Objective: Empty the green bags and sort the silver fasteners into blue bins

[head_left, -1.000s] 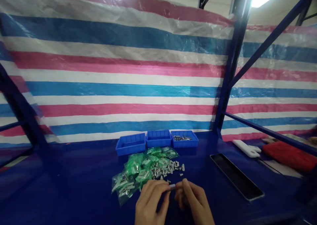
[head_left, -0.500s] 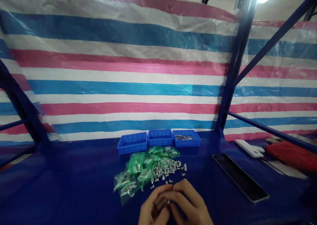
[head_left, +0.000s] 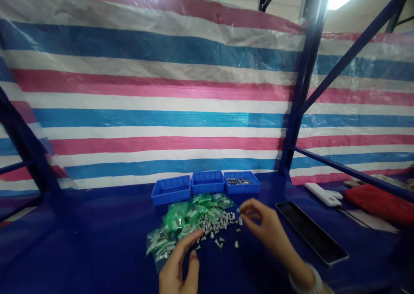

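Small silver screws (head_left: 217, 223) lie in a loose heap on the blue table, with a few scattered toward the front. Green-tinted clear plastic bags (head_left: 179, 215) holding more metal pieces are piled against the heap's left side. My left hand (head_left: 181, 264) is at the near edge of the bags, thumb and fingers apart, nothing in it. At the heap's right side, my right hand (head_left: 260, 220) pinches a small metal screw (head_left: 238, 210) between thumb and forefinger, just in front of the right-hand bin.
Behind the heap stand three blue plastic bins: a left bin (head_left: 171, 195), a middle bin (head_left: 207, 188) and a right bin (head_left: 251, 189) holding metal pieces. A black-screened phone (head_left: 312, 231), a white device (head_left: 322, 195) and a red cloth item (head_left: 380, 203) lie to the right. Blue posts frame the table.
My hands were together in front of the heap around a small metal piece. They have parted: the left has opened toward the bags, the right has moved forward and right toward the right bin.
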Demonstrator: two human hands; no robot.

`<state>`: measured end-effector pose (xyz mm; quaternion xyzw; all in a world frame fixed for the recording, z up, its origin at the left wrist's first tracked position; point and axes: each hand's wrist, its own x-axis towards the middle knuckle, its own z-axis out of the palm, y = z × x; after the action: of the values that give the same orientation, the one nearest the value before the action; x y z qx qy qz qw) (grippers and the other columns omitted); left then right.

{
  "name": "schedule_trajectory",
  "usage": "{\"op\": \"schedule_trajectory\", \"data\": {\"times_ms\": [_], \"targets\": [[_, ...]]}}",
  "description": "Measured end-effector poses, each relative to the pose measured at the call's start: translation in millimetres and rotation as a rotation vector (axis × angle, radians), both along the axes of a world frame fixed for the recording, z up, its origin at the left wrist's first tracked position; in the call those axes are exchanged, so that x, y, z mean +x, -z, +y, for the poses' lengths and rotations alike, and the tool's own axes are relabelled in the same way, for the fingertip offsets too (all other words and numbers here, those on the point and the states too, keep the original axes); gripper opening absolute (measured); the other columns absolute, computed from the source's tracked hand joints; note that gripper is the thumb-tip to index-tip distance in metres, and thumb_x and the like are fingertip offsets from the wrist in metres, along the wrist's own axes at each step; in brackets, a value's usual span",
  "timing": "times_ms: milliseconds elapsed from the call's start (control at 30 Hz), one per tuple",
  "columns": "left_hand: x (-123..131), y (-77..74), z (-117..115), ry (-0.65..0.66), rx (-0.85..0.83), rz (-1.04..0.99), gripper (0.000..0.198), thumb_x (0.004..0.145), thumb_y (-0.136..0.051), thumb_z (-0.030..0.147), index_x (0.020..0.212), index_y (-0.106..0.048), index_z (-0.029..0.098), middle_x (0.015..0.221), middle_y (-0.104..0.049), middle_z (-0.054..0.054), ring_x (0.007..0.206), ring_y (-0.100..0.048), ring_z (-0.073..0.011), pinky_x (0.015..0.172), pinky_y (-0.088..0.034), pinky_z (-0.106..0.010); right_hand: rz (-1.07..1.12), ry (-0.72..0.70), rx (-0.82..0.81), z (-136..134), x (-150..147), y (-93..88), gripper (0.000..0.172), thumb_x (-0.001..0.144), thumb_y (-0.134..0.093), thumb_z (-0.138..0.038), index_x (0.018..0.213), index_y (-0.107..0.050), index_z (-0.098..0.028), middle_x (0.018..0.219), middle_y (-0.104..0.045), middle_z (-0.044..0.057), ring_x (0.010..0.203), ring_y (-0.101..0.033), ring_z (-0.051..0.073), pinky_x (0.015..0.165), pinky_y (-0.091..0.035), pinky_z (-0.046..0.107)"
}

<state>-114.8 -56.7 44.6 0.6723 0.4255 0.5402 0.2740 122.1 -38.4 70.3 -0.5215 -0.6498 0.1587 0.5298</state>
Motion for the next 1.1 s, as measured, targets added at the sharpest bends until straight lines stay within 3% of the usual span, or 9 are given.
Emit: {"op": "schedule_trajectory", "data": {"times_ms": [67, 133, 233, 367, 467, 567, 733, 933, 1100], "targets": [[-8, 0.3, 9, -0.079, 0.024, 0.087, 0.029, 0.086, -0.050, 0.028, 0.108, -0.069, 0.022, 0.114, -0.071, -0.007, 0.110, -0.065, -0.0261, 0.095, -0.053, -0.039, -0.160, 0.127, 0.093, 38, 30, -13.7, 0.010, 0.080, -0.057, -0.022, 0.086, -0.063, -0.018, 0.076, -0.069, 0.004, 0.068, -0.066, 0.017, 0.066, -0.055, 0.027], [-11, 1.7, 12, -0.121, 0.035, 0.143, 0.028, 0.087, -0.049, 0.029, 0.106, -0.069, 0.024, 0.113, -0.071, -0.005, 0.109, -0.065, -0.0269, 0.094, -0.053, -0.042, -0.198, 0.161, 0.088, 72, 52, -22.3, 0.013, 0.078, -0.058, -0.020, 0.088, -0.065, -0.015, 0.077, -0.069, 0.006, 0.067, -0.065, 0.018, 0.066, -0.054, 0.030], [-9, 4.1, 10, -0.138, 0.054, 0.176, 0.027, 0.086, -0.048, 0.027, 0.103, -0.069, 0.025, 0.111, -0.071, -0.004, 0.107, -0.066, -0.0267, 0.093, -0.053, -0.042, -0.270, 0.174, 0.075, 98, 62, -22.3, 0.020, 0.075, -0.058, -0.014, 0.093, -0.066, -0.012, 0.078, -0.068, 0.008, 0.064, -0.062, 0.019, 0.067, -0.051, 0.034], [-7, 5.4, 7, -0.165, 0.118, 0.194, 0.025, 0.085, -0.049, 0.023, 0.100, -0.069, 0.023, 0.105, -0.072, -0.004, 0.101, -0.068, -0.0250, 0.089, -0.055, -0.038, -0.398, -0.012, 0.054, 85, 30, -11.1, 0.018, 0.079, -0.055, -0.011, 0.090, -0.068, -0.015, 0.075, -0.068, 0.004, 0.062, -0.059, 0.016, 0.065, -0.048, 0.029], [-6, 4.9, 7, -0.192, 0.214, 0.213, 0.023, 0.085, -0.049, 0.021, 0.097, -0.068, 0.022, 0.102, -0.072, -0.004, 0.097, -0.068, -0.0234, 0.086, -0.055, -0.035, -0.530, -0.268, 0.048, 65, 1, -7.5, 0.013, 0.074, -0.063, -0.010, 0.078, -0.070, -0.020, 0.076, -0.070, 0.000, 0.073, -0.061, 0.015, 0.074, -0.046, 0.025], [-4, 4.0, 6, -0.209, 0.315, 0.230, 0.022, 0.085, -0.049, 0.017, 0.096, -0.067, 0.022, 0.100, -0.071, -0.004, 0.095, -0.068, -0.0220, 0.085, -0.055, -0.032, -0.629, -0.384, 0.041, 54, -10, -8.3, 0.016, 0.070, -0.065, -0.004, 0.073, -0.069, -0.020, 0.074, -0.069, -0.002, 0.075, -0.061, 0.014, 0.078, -0.044, 0.025], [-1, 3.0, 2, -0.231, 0.423, 0.245, 0.021, 0.085, -0.048, 0.011, 0.094, -0.064, 0.022, 0.094, -0.070, -0.003, 0.091, -0.067, -0.0201, 0.083, -0.053, -0.031, -0.722, -0.350, 0.011, 54, -7, -5.7, 0.017, 0.073, -0.062, -0.002, 0.075, -0.071, -0.017, 0.076, -0.067, 0.001, 0.077, -0.058, 0.016, 0.076, -0.042, 0.026], [0, 1.7, 2, -0.237, 0.450, 0.299, 0.022, 0.086, -0.047, 0.011, 0.094, -0.064, 0.022, 0.092, -0.070, -0.003, 0.090, -0.067, -0.0194, 0.081, -0.053, -0.029, -0.802, -0.276, -0.026, 53, -21, 0.5, 0.009, 0.083, -0.066, -0.017, 0.081, -0.075, -0.018, 0.079, -0.067, 0.004, 0.084, -0.058, 0.018, 0.078, -0.041, 0.027], [2, 1.7, 4, -0.241, 0.513, 0.302, 0.020, 0.085, -0.048, 0.012, 0.090, -0.065, 0.022, 0.087, -0.070, -0.003, 0.084, -0.068, -0.0190, 0.076, -0.054, -0.028, -0.845, -0.184, -0.066, 47, -31, -2.6, 0.014, 0.085, -0.066, -0.024, 0.078, -0.077, -0.017, 0.083, -0.064, 0.008, 0.085, -0.057, 0.022, 0.071, -0.041, 0.029]]}}
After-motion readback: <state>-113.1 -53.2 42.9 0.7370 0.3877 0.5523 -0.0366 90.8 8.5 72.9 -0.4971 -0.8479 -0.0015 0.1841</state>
